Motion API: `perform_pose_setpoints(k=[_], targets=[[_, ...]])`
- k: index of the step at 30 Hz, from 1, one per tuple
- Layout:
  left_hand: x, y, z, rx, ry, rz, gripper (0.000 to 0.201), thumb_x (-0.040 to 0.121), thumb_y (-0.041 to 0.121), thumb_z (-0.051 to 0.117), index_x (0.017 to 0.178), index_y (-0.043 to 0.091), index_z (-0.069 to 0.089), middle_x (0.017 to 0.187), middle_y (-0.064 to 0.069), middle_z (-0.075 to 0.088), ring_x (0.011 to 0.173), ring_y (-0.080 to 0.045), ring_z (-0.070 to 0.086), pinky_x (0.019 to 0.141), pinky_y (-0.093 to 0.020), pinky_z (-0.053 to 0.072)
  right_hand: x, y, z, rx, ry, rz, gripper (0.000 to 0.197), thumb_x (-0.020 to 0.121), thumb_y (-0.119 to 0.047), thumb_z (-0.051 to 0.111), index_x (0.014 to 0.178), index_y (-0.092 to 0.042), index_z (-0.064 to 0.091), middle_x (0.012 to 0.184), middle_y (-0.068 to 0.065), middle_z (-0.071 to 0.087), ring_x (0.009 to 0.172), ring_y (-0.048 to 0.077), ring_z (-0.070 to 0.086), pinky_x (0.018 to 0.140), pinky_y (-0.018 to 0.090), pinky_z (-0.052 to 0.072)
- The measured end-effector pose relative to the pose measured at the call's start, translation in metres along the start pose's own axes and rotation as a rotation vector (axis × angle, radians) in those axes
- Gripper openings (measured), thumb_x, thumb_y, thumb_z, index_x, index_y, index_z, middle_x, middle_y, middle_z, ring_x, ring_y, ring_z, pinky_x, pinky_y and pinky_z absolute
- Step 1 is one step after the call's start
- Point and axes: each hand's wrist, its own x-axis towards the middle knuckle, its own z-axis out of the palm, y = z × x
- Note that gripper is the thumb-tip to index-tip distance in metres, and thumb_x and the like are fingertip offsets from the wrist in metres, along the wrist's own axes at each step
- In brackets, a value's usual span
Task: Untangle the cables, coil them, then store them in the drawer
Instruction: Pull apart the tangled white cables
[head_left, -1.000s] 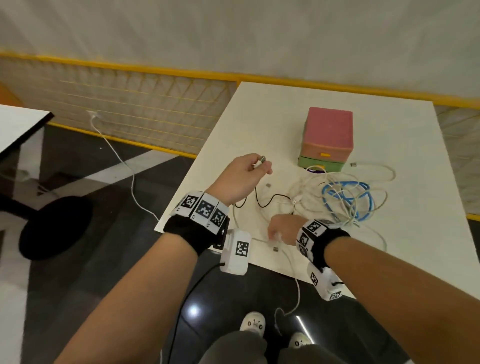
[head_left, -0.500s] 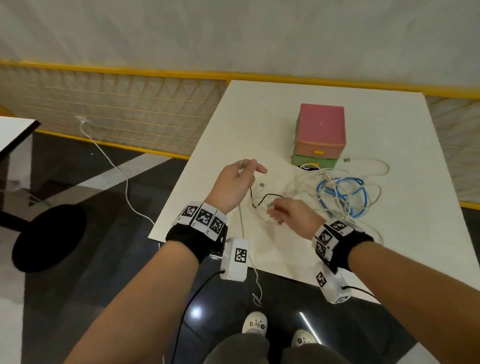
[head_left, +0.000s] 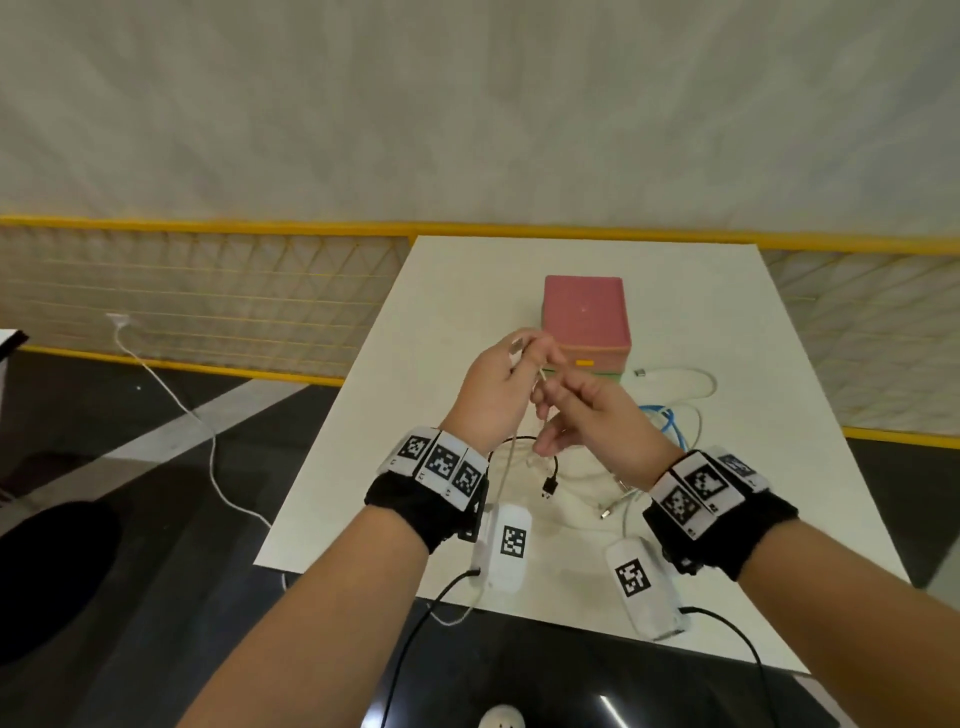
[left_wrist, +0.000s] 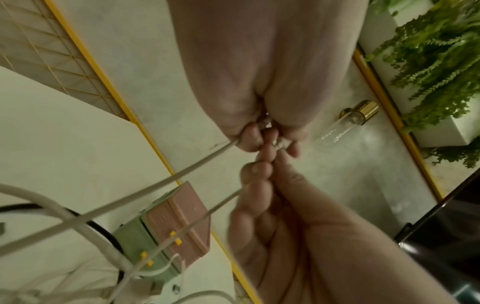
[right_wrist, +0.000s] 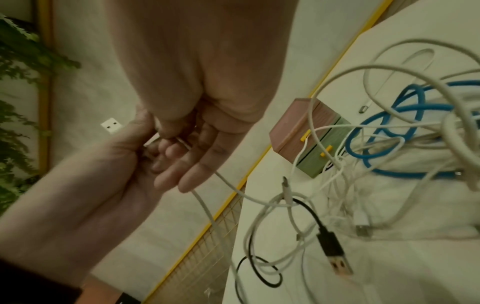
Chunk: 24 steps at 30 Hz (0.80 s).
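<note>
Both hands are raised together above the white table (head_left: 467, 291). My left hand (head_left: 530, 353) pinches the plug end of a thin white cable (head_left: 511, 457); the white USB plug (right_wrist: 111, 125) sticks out past its thumb. My right hand (head_left: 550, 395) pinches the same cable just beside it, its other fingers (right_wrist: 192, 174) loosely extended. The cable (left_wrist: 130, 197) hangs in two strands down to the tangle (head_left: 597, 483). A black cable (head_left: 549, 488), a blue cable (head_left: 670, 421) and more white ones lie there. The pink and green drawer box (head_left: 587, 322) stands behind, drawers shut.
The tangle (right_wrist: 389, 164) lies between the drawer box (right_wrist: 298, 127) and the table's near edge (head_left: 519, 608). A white cord (head_left: 208, 447) runs over the dark floor to a wall socket on the left. A yellow-railed mesh fence (head_left: 208, 296) lies beyond.
My right hand has lifted off the table and joined my left hand on the white cable. Both hands have risen, and the cable end that hung off the table edge has come up.
</note>
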Motion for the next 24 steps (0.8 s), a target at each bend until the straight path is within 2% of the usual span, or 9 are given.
perform_pose_setpoints(k=[4, 6, 8, 10, 12, 15, 17, 20, 24], targets=[[0.021, 0.026, -0.010, -0.236, 0.231, 0.026, 0.034, 0.106, 0.024, 0.031, 0.079, 0.019, 0.049, 0.058, 0.003, 0.047, 0.060, -0.010, 0.050, 0.067, -0.019, 0.045, -0.001, 0.022, -0.009, -0.174, -0.080, 0.044, 0.031, 0.102, -0.016, 0.031, 0.078, -0.011, 0.050, 0.065, 0.000, 0.057, 0.068, 0.021, 0.070, 0.061, 0.029, 0.056], [0.032, 0.040, -0.025, -0.452, 0.293, 0.024, 0.035, 0.106, 0.027, 0.031, 0.077, 0.018, 0.047, 0.052, 0.009, 0.034, 0.050, -0.011, 0.043, 0.056, -0.020, 0.044, -0.002, 0.036, -0.020, -0.222, -0.033, 0.046, 0.031, 0.102, -0.016, 0.032, 0.076, -0.012, 0.048, 0.063, -0.006, 0.058, 0.081, 0.021, 0.071, 0.065, 0.029, 0.056], [0.039, 0.050, -0.041, -0.528, 0.295, 0.056, 0.034, 0.105, 0.028, 0.034, 0.075, 0.019, 0.045, 0.051, 0.011, 0.028, 0.042, -0.006, 0.026, 0.041, -0.018, 0.028, 0.001, 0.044, -0.033, -0.276, 0.037, 0.053, 0.030, 0.101, -0.019, 0.035, 0.074, -0.016, 0.048, 0.071, -0.005, 0.056, 0.090, 0.016, 0.072, 0.073, 0.036, 0.055], [0.038, 0.056, -0.052, -0.421, 0.264, 0.086, 0.027, 0.101, 0.028, 0.048, 0.075, 0.020, 0.047, 0.053, 0.012, 0.030, 0.041, -0.004, 0.022, 0.038, -0.017, 0.021, 0.007, 0.043, -0.042, -0.300, 0.091, 0.043, 0.030, 0.100, -0.026, 0.038, 0.072, -0.022, 0.050, 0.070, -0.007, 0.058, 0.092, 0.021, 0.072, 0.075, 0.048, 0.053], [0.034, 0.057, -0.052, -0.144, 0.225, 0.095, 0.012, 0.089, 0.026, 0.067, 0.082, 0.022, 0.058, 0.063, 0.013, 0.044, 0.045, -0.002, 0.034, 0.042, -0.014, 0.029, 0.014, 0.030, -0.044, -0.282, 0.129, 0.009, 0.029, 0.100, -0.024, 0.039, 0.072, -0.021, 0.050, 0.069, -0.007, 0.057, 0.088, 0.027, 0.071, 0.074, 0.044, 0.053], [0.030, 0.041, -0.032, 0.266, 0.011, 0.019, 0.026, 0.089, 0.033, 0.067, 0.113, 0.023, 0.066, 0.095, 0.012, 0.058, 0.071, 0.008, 0.052, 0.067, -0.015, 0.045, 0.022, 0.002, -0.042, -0.302, 0.147, -0.082, 0.027, 0.099, -0.019, 0.041, 0.076, -0.013, 0.052, 0.077, 0.006, 0.058, 0.077, 0.021, 0.072, 0.071, 0.033, 0.056], [0.028, 0.030, -0.016, 0.397, -0.104, -0.105, 0.028, 0.094, 0.037, 0.059, 0.113, 0.018, 0.066, 0.102, 0.008, 0.064, 0.088, 0.004, 0.056, 0.082, -0.022, 0.045, 0.027, -0.012, -0.042, -0.374, 0.133, -0.148, 0.025, 0.099, -0.019, 0.042, 0.084, -0.005, 0.056, 0.086, 0.018, 0.063, 0.074, 0.014, 0.072, 0.071, 0.030, 0.057], [0.025, 0.024, -0.005, 0.374, -0.160, -0.213, 0.036, 0.098, 0.040, 0.050, 0.075, 0.016, 0.063, 0.052, 0.013, 0.054, 0.046, 0.006, 0.048, 0.053, -0.021, 0.035, 0.031, -0.020, -0.044, -0.377, 0.111, -0.216, 0.025, 0.099, -0.016, 0.041, 0.093, 0.000, 0.059, 0.090, 0.020, 0.066, 0.079, 0.017, 0.072, 0.079, 0.035, 0.058], [0.035, 0.040, -0.012, 0.436, 0.035, -0.108, 0.035, 0.097, 0.045, 0.048, 0.075, 0.019, 0.057, 0.065, 0.009, 0.054, 0.060, 0.000, 0.049, 0.052, -0.015, 0.032, 0.030, -0.017, -0.043, -0.392, 0.110, -0.219, 0.025, 0.100, -0.014, 0.039, 0.080, -0.007, 0.053, 0.074, 0.001, 0.059, 0.073, 0.007, 0.071, 0.071, 0.018, 0.053]])
